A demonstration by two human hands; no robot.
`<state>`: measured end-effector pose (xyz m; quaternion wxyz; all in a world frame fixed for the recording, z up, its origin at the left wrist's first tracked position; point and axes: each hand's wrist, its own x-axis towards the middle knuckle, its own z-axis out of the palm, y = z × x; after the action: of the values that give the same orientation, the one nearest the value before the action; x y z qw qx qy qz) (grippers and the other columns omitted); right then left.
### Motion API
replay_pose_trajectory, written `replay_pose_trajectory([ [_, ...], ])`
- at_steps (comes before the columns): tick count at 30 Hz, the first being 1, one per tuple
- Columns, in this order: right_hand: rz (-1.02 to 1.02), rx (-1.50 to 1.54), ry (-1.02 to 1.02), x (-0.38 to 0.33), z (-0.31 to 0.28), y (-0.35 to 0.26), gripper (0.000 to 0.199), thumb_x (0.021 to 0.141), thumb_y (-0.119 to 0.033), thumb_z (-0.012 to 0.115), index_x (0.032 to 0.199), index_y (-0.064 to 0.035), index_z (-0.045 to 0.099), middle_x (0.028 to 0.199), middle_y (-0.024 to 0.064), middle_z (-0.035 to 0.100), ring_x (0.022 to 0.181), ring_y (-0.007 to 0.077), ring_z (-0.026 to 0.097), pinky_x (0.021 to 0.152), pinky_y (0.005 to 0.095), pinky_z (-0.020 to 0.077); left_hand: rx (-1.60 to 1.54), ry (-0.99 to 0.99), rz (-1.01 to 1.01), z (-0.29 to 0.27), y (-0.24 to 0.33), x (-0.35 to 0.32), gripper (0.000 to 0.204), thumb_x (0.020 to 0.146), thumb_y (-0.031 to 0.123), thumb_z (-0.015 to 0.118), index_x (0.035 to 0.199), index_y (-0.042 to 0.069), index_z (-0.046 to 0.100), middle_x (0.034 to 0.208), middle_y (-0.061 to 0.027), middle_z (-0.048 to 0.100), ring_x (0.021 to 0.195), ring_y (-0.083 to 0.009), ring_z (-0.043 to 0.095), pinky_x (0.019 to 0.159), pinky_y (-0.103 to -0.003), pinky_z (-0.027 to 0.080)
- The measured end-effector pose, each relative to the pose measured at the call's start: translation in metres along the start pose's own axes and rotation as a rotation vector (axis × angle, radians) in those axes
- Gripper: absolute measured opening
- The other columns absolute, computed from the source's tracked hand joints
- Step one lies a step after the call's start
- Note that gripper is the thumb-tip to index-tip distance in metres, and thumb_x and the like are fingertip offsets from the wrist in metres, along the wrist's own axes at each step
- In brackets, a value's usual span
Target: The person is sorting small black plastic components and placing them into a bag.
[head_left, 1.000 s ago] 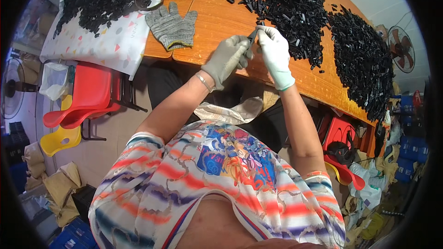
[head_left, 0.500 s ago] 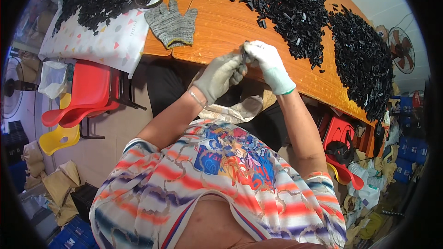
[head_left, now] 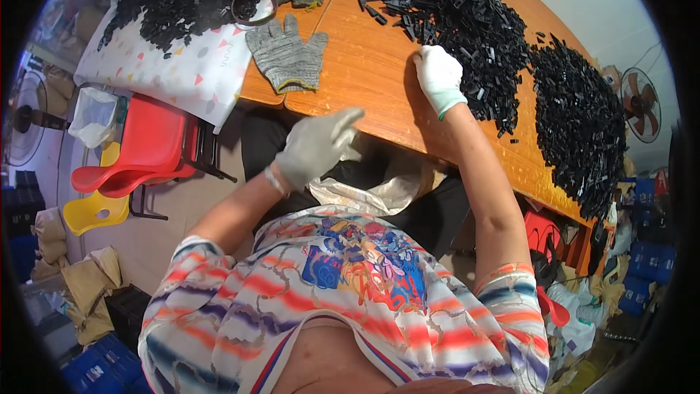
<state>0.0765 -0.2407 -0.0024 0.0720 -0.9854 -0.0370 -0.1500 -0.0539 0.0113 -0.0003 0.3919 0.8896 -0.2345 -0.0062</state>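
Observation:
My left hand, in a pale grey work glove, is over my lap just off the table's near edge. Its fingers are stretched out and apart, with nothing seen in them. At the near side of a large heap of small black plastic pieces, my right hand in a white glove is low over the tabletop. Its fingers are curled under, hiding whatever they may hold. Below my left hand, a whitish open sack lies between my legs, with a dark inside.
A second heap of black pieces covers the table's right end. Grey knitted gloves and a brown strap lie at left on the wooden table. Black parts lie on a patterned sheet. Red chairs stand to the left.
My hands have parted. The right has moved forward to the heap, the left back and down over my lap. The small black piece held between them is no longer seen.

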Motion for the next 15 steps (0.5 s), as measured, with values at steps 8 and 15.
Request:
replay_pose_trajectory([
  [8, -0.106, -0.09, -0.005, 0.003, 0.008, 0.008, 0.013, 0.084, -0.008, 0.05, 0.085, -0.0042, 0.062, 0.087, 0.0207, 0.063, 0.077, 0.037, 0.066, 0.066, 0.0436, 0.0536, 0.416, -0.021, -0.052, -0.018, -0.037, 0.186, 0.03, 0.096, 0.02, 0.047, 0.124, 0.015, 0.056, 0.106, -0.0148, 0.066, 0.091, -0.0336, 0.064, 0.08, -0.046, 0.051],
  [15, -0.176, -0.003, -0.02, -0.012, -0.001, 0.014, 0.012, 0.083, -0.01, 0.051, 0.086, -0.002, 0.06, 0.088, 0.0221, 0.061, 0.08, 0.0388, 0.064, 0.069, 0.044, 0.0524, 0.504, -0.06, -0.206, -0.001, -0.035, 0.248, 0.023, 0.094, 0.026, 0.049, 0.106, 0.011, 0.062, 0.091, -0.0083, 0.067, 0.079, -0.0265, 0.064, 0.067, -0.043, 0.051],
])
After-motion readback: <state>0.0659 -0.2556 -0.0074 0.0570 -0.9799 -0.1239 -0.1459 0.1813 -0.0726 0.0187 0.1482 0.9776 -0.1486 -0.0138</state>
